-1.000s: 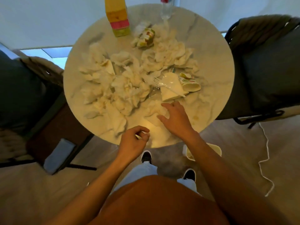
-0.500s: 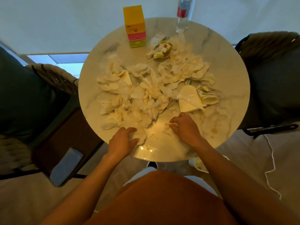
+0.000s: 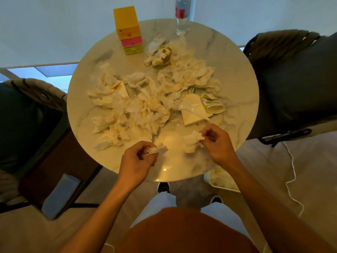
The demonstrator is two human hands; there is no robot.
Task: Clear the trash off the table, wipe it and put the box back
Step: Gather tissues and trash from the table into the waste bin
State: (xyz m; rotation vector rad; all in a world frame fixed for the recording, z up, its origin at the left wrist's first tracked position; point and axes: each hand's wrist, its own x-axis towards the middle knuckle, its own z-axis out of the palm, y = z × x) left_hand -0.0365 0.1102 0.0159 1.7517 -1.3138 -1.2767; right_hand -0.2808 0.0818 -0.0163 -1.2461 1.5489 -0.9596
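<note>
Both hands have lifted off the tabletop (image 3: pixel 237 73): the left hand (image 3: pixel 135 164) pinches a crumpled tissue (image 3: pixel 158 150), the right hand (image 3: pixel 218 143) pinches another tissue (image 3: pixel 192 139) near the near edge. Yellow box (image 3: pixel 128 31) stands at the far edge.

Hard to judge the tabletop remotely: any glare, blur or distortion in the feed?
Head view: warm glare patch on the table near the tissue in the right hand; wide-angle bending at the edges; slightly soft overall, left hand still readable.

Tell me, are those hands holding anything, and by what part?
Yes. The left hand pinches a crumpled tissue by its near end; the right hand pinches another tissue by its right edge.
</note>
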